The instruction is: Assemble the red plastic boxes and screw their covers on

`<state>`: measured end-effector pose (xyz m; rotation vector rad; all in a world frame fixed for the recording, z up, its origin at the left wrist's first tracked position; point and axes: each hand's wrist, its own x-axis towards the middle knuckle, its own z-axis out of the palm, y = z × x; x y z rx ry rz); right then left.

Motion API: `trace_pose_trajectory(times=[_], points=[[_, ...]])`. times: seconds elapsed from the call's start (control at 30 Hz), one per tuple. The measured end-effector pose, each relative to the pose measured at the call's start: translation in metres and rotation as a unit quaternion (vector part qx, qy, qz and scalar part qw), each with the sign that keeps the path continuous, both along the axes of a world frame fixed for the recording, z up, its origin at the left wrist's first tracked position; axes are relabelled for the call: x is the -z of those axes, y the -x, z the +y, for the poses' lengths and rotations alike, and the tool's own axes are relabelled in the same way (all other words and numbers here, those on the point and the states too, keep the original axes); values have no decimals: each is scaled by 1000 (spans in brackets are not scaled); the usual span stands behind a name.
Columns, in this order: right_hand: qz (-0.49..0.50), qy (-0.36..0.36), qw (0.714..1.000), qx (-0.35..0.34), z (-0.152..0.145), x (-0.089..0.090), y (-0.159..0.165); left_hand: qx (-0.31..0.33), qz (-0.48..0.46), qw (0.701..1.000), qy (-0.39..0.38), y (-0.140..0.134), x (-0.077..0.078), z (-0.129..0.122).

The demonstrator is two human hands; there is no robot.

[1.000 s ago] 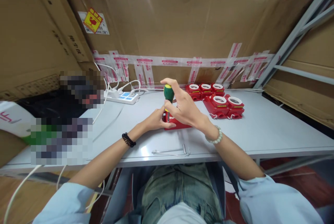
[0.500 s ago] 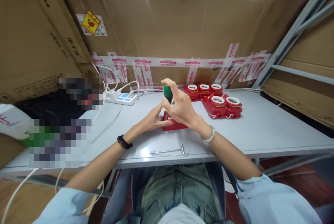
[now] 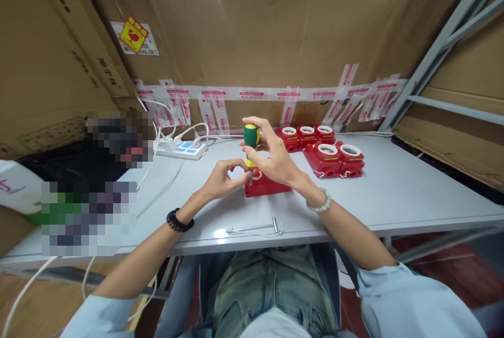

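Nearest: seated person's jeans (image 3: 271, 285), then front edge of grey-white table (image 3: 334, 230). Metal T-shaped tool (image 3: 252, 229) lies flat near that edge, thin white cord beside it. Black bracelet (image 3: 180, 220) on left wrist, pale green bead bracelet (image 3: 319, 201) on right.

Left hand (image 3: 222, 179): thumb and forefinger curved into a ring, tips at the screwdriver shaft just under the handle; can't tell if they pinch it. Right hand (image 3: 273, 157): fingers wrapped round green-and-yellow screwdriver (image 3: 251, 137), gripping the handle. Screwdriver near upright, shaft down at left end of red housing (image 3: 270, 188); can't tell if tip is seated. Housing lies on table in front of the person, partly under right hand.

Beyond, right: pair of red housings with white rings (image 3: 328, 166), side by side. Left: white power strip (image 3: 187, 150), plugs in. Behind the pair: row of three similar red units (image 3: 292, 142). Back: cardboard sheet (image 3: 244, 28), pink-and-white tape (image 3: 252, 94) along its lower part, yellow-and-red fragile label (image 3: 133, 35) upper left.
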<state>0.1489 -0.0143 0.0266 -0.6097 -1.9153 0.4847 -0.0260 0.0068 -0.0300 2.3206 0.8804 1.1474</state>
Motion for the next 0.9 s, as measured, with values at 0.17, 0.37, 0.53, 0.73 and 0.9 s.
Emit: trace_pose_trajectory(times=[0.17, 0.37, 0.53, 0.73, 0.9], points=[[-8, -55, 997, 53, 1, 1, 3, -40, -38, 997, -59, -5, 1, -2], [-27, -28, 999, 17, -1, -1, 2, -22, -24, 999, -38, -2, -2, -3], [-41, 2, 999, -9, -4, 0, 2, 4, -3, 1000, -7, -2, -2, -5], [-55, -26, 996, 67, -3, 2, 4, -60, -50, 996, -38, -5, 1, -3], [-29, 26, 998, -48, -4, -3, -5, -5, -12, 1000, -1, -1, -4, -4]])
